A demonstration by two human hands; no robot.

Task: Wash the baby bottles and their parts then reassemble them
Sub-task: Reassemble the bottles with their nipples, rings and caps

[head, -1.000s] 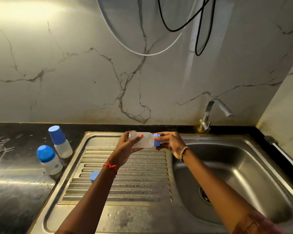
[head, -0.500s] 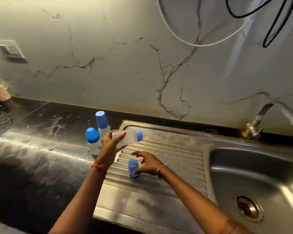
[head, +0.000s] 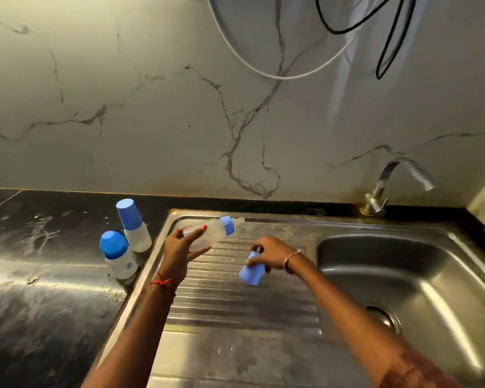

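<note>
head view: left hand (head: 179,247) grips clear bottle (head: 210,231) sideways, blue collar toward right hand (head: 269,253); right hand pinches blue cap (head: 251,273) just below bottle, over ribbed drainboard (head: 235,303); sink basin (head: 403,275) right of right hand; two capped bottles (head: 118,256) at counter edge just left of left hand

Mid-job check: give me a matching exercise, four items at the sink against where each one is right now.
1 clear bottle
2 loose blue cap
3 tall capped bottle
4 tap

A standing on the dark counter
B held by the right hand over the drainboard
C mounted behind the basin
D held tilted by the left hand

Pairs: 1-D, 2-B, 3-A, 4-C
</note>
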